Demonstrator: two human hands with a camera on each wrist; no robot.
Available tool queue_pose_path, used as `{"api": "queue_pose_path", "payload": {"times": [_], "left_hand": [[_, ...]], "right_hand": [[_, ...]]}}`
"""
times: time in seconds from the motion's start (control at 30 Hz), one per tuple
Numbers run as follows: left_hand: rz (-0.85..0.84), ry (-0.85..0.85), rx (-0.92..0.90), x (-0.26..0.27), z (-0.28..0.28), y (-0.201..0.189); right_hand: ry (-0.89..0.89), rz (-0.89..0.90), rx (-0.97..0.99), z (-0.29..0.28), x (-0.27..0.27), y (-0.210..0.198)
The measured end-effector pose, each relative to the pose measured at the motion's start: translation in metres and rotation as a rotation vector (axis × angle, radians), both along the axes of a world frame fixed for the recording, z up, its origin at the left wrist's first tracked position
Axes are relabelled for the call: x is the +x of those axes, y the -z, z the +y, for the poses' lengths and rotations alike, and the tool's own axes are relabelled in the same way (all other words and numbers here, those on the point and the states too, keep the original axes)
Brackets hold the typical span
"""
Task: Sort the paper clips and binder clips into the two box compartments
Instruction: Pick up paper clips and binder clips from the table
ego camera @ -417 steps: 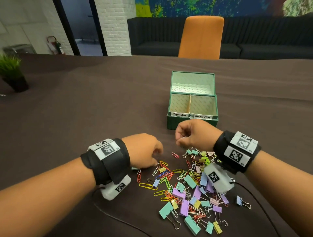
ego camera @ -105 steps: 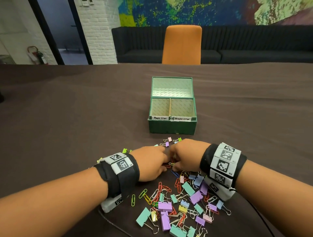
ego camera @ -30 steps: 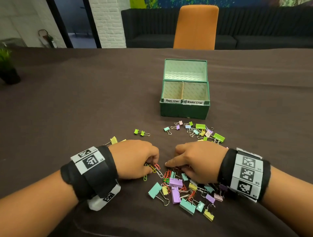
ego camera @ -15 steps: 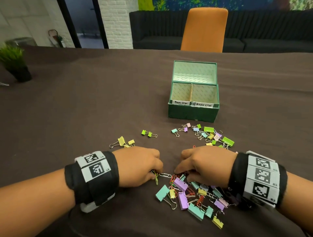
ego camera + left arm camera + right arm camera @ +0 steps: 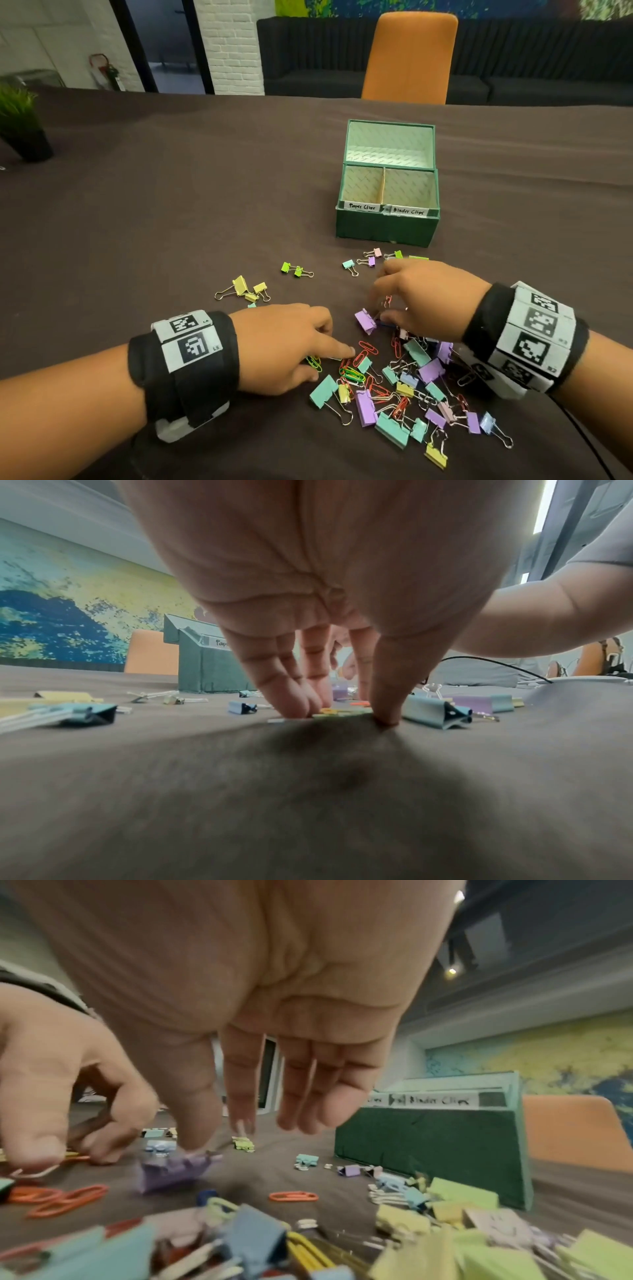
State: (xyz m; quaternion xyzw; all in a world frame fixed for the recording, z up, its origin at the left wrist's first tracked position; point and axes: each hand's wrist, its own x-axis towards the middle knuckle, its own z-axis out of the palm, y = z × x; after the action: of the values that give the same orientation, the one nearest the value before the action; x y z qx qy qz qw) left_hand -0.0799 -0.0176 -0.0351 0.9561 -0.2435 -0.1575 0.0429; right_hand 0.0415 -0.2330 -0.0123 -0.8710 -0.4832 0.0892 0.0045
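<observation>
A heap of coloured paper clips and binder clips (image 5: 404,394) lies on the dark cloth in front of me. My left hand (image 5: 330,364) is at the heap's left edge. Its fingertips and thumb pinch a small bunch of yellow and green paper clips (image 5: 342,711) flat against the cloth. My right hand (image 5: 380,301) hovers over the heap's far side with fingers hanging straight, and its thumb touches a purple binder clip (image 5: 171,1175). Beyond the hands stands the green box (image 5: 387,228), lid up. Its compartments are labelled "Paper Clips" on the left and "Binder Clips" on the right, and both look empty.
Loose binder clips lie between the hands and the box: yellow ones (image 5: 245,289), green ones (image 5: 296,270) and several small ones (image 5: 371,258) by the box front. A potted plant (image 5: 20,126) stands far left, and an orange chair (image 5: 409,58) is behind the table.
My right hand has lifted off the heap, shifted toward the box and spread its fingers. My left index finger has stretched out over the paper clips.
</observation>
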Motion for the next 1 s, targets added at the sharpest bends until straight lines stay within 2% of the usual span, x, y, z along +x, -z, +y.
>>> {"api": "queue_pose_path", "payload": {"times": [0.1, 0.23, 0.3, 0.6, 0.8, 0.9, 1.0], "left_hand": [[0.017, 0.054, 0.009, 0.001, -0.002, 0.001], [0.031, 0.056, 0.031, 0.002, -0.004, 0.0], [0.034, 0.058, 0.039, 0.003, -0.005, -0.001], [-0.013, -0.04, -0.072, 0.007, 0.007, 0.0], [-0.06, -0.215, -0.312, 0.015, 0.018, -0.006], [-0.024, -0.325, -0.467, 0.023, 0.022, -0.006], [-0.009, -0.372, -0.547, 0.029, 0.024, -0.003]], "right_hand": [[-0.071, -0.022, -0.054, 0.008, -0.015, 0.0], [-0.13, 0.191, -0.184, 0.018, -0.041, -0.001], [-0.115, 0.188, -0.242, 0.02, -0.045, 0.002], [0.01, 0.182, -0.245, 0.009, -0.033, 0.002], [0.006, 0.096, -0.294, 0.016, -0.038, -0.005], [-0.07, 0.085, -0.314, 0.027, -0.044, 0.001], [-0.169, 0.125, -0.259, 0.034, -0.052, 0.007]]}}
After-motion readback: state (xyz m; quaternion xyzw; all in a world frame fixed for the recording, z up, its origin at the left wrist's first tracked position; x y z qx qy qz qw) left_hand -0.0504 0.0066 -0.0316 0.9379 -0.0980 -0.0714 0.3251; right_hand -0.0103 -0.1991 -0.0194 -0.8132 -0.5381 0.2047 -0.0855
